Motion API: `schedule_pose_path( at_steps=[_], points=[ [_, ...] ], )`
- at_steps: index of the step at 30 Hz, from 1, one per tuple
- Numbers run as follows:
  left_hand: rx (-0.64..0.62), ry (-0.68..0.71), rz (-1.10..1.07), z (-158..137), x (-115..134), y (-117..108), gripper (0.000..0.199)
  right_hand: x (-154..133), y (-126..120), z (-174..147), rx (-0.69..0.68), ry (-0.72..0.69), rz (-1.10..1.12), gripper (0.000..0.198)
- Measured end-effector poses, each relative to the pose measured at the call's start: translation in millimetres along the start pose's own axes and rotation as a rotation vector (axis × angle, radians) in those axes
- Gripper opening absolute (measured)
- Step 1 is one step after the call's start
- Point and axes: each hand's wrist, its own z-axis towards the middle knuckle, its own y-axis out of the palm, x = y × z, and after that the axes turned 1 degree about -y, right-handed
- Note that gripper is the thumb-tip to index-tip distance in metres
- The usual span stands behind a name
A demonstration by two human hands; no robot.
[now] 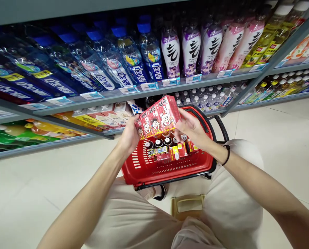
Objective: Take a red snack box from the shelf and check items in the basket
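Note:
Between my two hands is a red pack of milk cartons (158, 117), printed with cartoon faces and tilted up to the right. My left hand (130, 135) grips its left end, the thumb near the top edge. At the right end, my right hand (192, 128) holds the pack, some fingers reaching under it. Below the pack stands a red shopping basket (133, 173) between my knees. Several dark-capped bottles (158, 142) and small red and yellow boxes (179, 152) lie in it; the pack hides part of the basket's far side.
A shelf ahead holds blue-capped drink bottles (150, 52), white and purple bottles (170, 52) and pink bottles (230, 45). Its grey front edge (133, 95) runs just beyond the basket. Lower down are cartons (120, 112) and water bottles (208, 102). A yellowish stool (188, 204) shows between my legs.

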Motion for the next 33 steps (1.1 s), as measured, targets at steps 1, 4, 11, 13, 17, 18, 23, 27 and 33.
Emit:
schedule_pose_path(
  at_steps=[1, 4, 11, 13, 17, 18, 23, 27, 33],
  points=[
    [-0.002, -0.004, -0.011, 0.1, -1.9, 1.7, 0.033, 1.6, 0.6, -0.2, -0.033, 0.000, 0.017, 0.085],
    [-0.017, -0.007, -0.056, -0.7, -8.1, 6.9, 0.040, 4.4, 2.0, -0.7, -0.086, 0.015, 0.052, 0.090],
    [-0.036, -0.003, -0.087, -4.0, -16.1, 11.6, 0.042, 0.4, 0.0, -5.4, -0.130, 0.055, 0.047, 0.086],
    [-0.045, 0.002, -0.100, -3.9, -16.3, 10.6, 0.041, 0.1, -0.5, -6.9, -0.134, 0.063, 0.033, 0.086],
    [-0.035, 0.024, -0.150, -4.0, -16.4, 10.5, 0.036, 0.0, -1.3, -8.1, -0.098, 0.075, 0.043, 0.079],
    [-0.025, 0.027, -0.158, -4.4, -16.4, 11.1, 0.035, -0.2, -1.8, -7.8, -0.080, 0.083, 0.048, 0.077],
    [-0.027, 0.014, -0.148, -9.8, -15.7, 15.6, 0.039, -2.3, -5.9, -5.4, -0.010, 0.098, 0.040, 0.068],
    [-0.062, 0.031, -0.126, -15.0, -11.9, 15.5, 0.043, -1.7, -6.9, -5.9, 0.032, 0.119, -0.004, 0.049],
    [-0.112, 0.129, -0.046, -16.4, -8.8, 8.5, 0.049, 18.9, -13.3, 0.4, 0.243, 0.205, -0.076, 0.072]
  ],
)
